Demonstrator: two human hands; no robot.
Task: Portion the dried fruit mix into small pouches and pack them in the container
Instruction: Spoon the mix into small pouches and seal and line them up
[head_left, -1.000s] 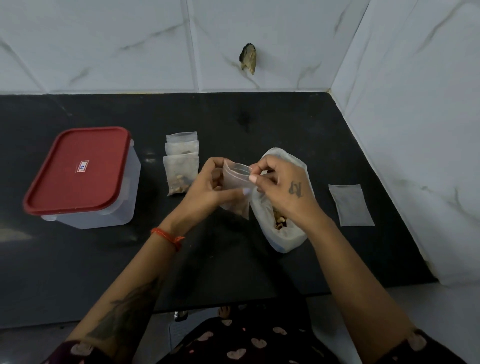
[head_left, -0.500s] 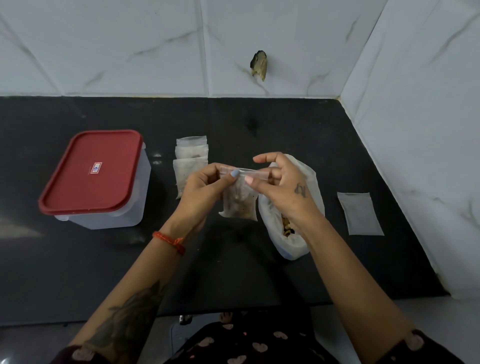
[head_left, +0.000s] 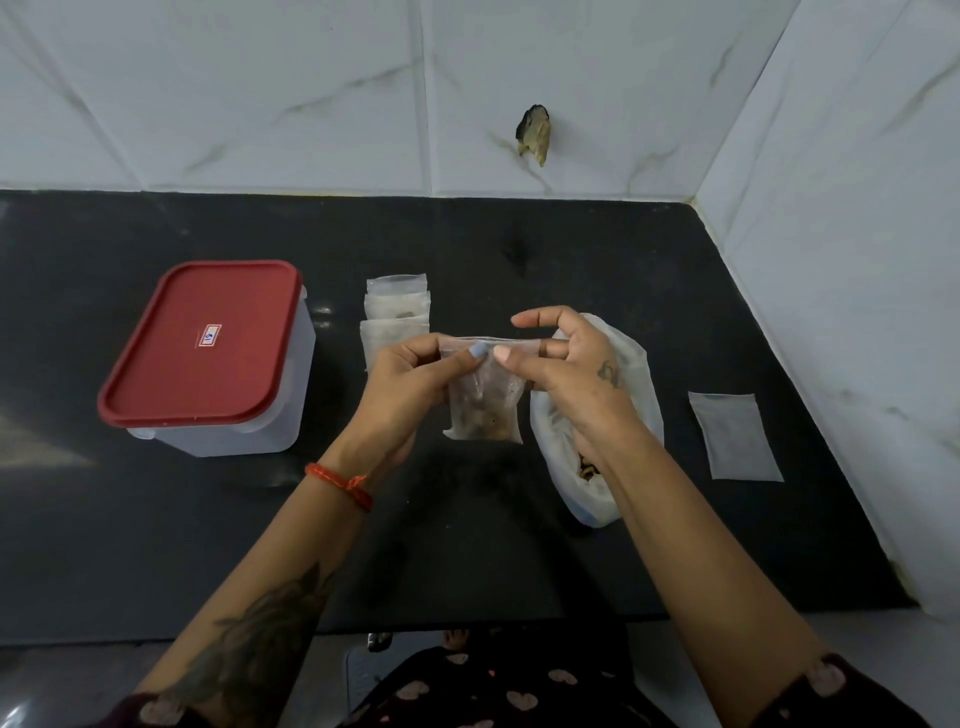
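Sealing step: you hold a filled pouch (head_left: 485, 400) by its top strip, ready to press the zip closed.

Your left hand (head_left: 415, 384) pinches the strip near its left end, thumb in front; your right hand (head_left: 571, 374) pinches it just beside that, its index finger lifted clear above. The pouch hangs below the grip, above the surface (head_left: 571, 260), clear plastic with brown fruit settled in its lower half. By my judgement the next move is to run the pinch along the strip to the right end, then lay the pouch with the finished pouches (head_left: 397, 317) just behind your left hand. The fruit bag (head_left: 634, 374) lies open under your right wrist. The container (head_left: 208, 358), lid on, sits well left of the grip; a pouch that looks empty (head_left: 735, 436) lies well right.
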